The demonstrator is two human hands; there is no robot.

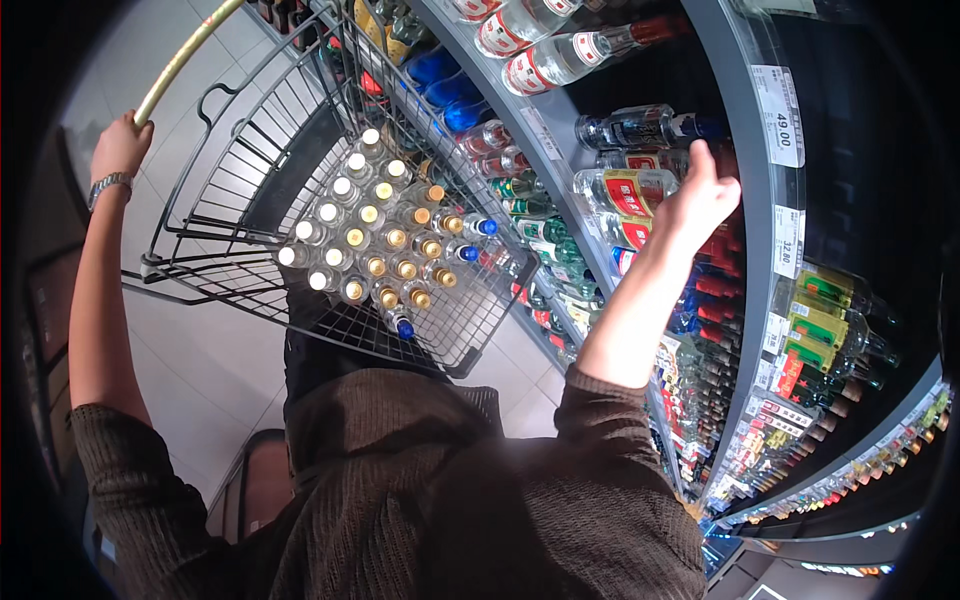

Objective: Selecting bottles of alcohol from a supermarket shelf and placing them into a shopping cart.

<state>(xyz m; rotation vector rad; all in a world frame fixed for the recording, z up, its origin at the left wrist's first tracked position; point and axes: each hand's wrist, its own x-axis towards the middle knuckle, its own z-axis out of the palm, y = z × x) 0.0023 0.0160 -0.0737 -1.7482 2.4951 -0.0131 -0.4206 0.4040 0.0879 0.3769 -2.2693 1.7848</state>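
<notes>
My left hand [122,150], with a metal-banded watch on its wrist, is closed around the end of a pale yellow handle bar [176,64] beside a wire shopping cart [217,199]. Several clear glass bottles [375,225] with white, gold and blue caps stand upright in the cart. On the other side, my right hand [697,199] reaches into a shelf of bottles, thumb raised. Closest to it are a clear bottle [626,191] with a red and gold label and a dark-blue-capped bottle [630,126]. The hand hides their far ends, and its grip is unclear.
Grey shelves [720,60] full of bottles curve along the right, with price tags [780,116] on their edges. Clear bottles with red-and-white labels [555,64] stand farther along. Blue bottles [446,86] fill part of a lower shelf beside the cart. Pale tiles [180,360] cover the floor.
</notes>
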